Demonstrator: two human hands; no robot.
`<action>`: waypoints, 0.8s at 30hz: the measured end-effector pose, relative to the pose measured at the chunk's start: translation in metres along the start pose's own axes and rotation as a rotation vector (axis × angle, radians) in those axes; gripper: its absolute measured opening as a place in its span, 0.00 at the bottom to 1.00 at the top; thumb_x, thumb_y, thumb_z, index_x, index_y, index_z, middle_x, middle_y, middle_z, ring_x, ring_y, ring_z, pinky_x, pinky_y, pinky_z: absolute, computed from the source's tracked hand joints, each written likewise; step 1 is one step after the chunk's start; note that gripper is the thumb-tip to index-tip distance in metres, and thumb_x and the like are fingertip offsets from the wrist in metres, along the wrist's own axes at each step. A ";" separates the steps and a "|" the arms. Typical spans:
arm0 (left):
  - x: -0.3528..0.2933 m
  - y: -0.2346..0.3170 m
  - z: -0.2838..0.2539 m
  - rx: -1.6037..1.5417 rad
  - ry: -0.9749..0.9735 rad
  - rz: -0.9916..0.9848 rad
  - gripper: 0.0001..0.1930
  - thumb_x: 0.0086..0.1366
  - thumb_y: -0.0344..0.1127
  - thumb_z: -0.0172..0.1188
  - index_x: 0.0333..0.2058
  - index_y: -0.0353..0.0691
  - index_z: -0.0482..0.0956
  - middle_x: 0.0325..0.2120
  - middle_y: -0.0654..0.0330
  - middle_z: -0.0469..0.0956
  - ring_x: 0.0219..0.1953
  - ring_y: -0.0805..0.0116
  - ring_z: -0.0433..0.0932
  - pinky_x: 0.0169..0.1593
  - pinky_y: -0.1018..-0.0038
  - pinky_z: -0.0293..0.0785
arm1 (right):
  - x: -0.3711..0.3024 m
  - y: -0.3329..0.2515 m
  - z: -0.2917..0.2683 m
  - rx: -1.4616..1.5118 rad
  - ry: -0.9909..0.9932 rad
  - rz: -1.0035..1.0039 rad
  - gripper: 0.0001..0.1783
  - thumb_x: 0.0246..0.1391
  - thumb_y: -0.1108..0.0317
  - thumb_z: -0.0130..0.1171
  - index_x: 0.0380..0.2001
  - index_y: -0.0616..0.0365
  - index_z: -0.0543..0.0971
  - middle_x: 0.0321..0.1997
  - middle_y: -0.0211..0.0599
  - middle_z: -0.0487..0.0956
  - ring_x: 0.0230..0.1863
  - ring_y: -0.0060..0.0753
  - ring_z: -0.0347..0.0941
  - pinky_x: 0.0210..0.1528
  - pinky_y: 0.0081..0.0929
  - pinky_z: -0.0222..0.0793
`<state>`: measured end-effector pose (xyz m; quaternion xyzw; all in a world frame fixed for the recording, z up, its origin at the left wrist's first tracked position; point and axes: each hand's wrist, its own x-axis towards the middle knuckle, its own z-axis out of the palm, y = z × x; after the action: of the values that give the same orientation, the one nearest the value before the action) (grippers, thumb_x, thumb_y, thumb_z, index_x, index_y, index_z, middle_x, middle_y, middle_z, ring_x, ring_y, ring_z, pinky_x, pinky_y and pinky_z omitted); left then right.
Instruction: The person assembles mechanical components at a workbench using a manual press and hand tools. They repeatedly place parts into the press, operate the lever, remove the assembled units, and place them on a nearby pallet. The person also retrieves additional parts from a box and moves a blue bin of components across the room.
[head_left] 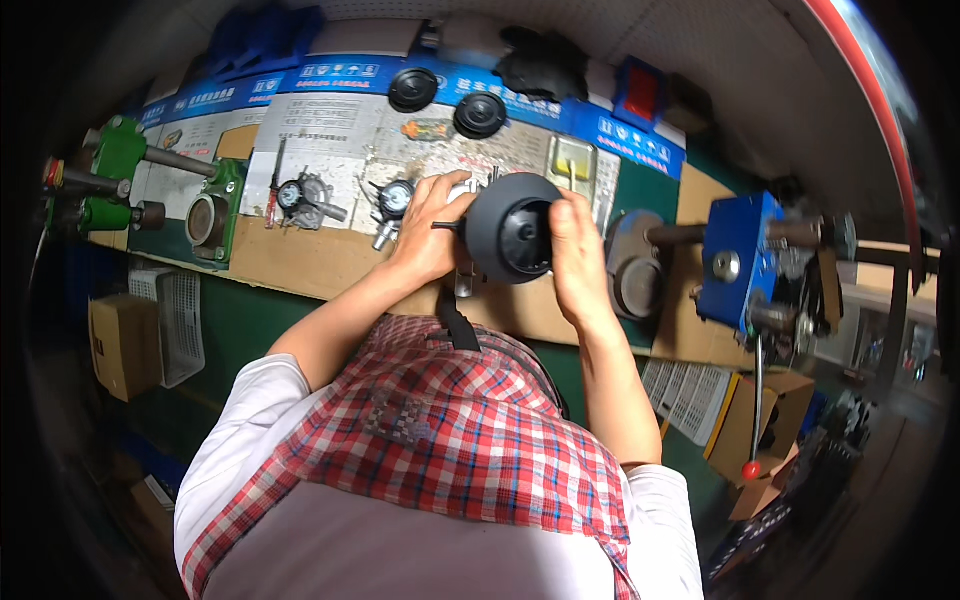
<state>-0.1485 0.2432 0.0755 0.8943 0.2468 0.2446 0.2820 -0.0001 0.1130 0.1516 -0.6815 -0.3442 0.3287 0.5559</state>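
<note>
A black round plastic housing [484, 232] with a finned hub [528, 236] in its open face is tilted between my hands above the bench. My left hand [432, 232] is closed at its left side, with some fingertips hidden behind it. On the right rim, my right hand [580, 255] grips with its fingers close together. A short silver tube [464, 285] shows just below the housing; what it joins is hidden. Left of my left hand lies a metal part with a round black-rimmed face [396, 197], and a similar metal part [312, 196] lies farther left.
Two black discs [413, 90] [480, 115] lie at the back on printed cardboard [330, 120]. A red-handled screwdriver [271, 205] is at left. A green press [228, 205] stands left, a blue lever press [738, 262] right. A tray with yellow contents [590, 165] sits behind my right hand.
</note>
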 end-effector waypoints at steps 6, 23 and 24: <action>-0.013 0.071 0.047 -0.123 -0.063 0.041 0.24 0.45 0.32 0.65 0.46 0.42 0.77 0.54 0.52 0.67 0.56 0.49 0.63 0.58 0.60 0.63 | -0.059 0.020 -0.054 -0.084 0.064 -0.045 0.27 0.64 0.50 0.48 0.50 0.67 0.67 0.43 0.53 0.77 0.46 0.42 0.75 0.50 0.32 0.68; -0.039 0.173 0.281 -0.233 -0.874 -0.328 0.26 0.41 0.51 0.71 0.31 0.34 0.82 0.26 0.49 0.81 0.30 0.58 0.81 0.38 0.68 0.74 | -0.090 0.177 -0.263 0.165 0.113 0.920 0.30 0.59 0.35 0.37 0.50 0.43 0.72 0.43 0.31 0.78 0.42 0.35 0.76 0.30 0.43 0.74; -0.033 0.178 0.287 -0.229 -0.834 -0.338 0.24 0.42 0.51 0.71 0.30 0.33 0.82 0.26 0.50 0.81 0.30 0.61 0.81 0.38 0.69 0.74 | -0.081 0.186 -0.273 0.172 0.097 0.905 0.28 0.61 0.40 0.37 0.50 0.46 0.72 0.41 0.35 0.78 0.36 0.35 0.77 0.24 0.41 0.74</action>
<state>0.0461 -0.0139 -0.0302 0.8267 0.2259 -0.1598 0.4898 0.2021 -0.1265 0.0195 -0.7292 0.0427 0.5334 0.4264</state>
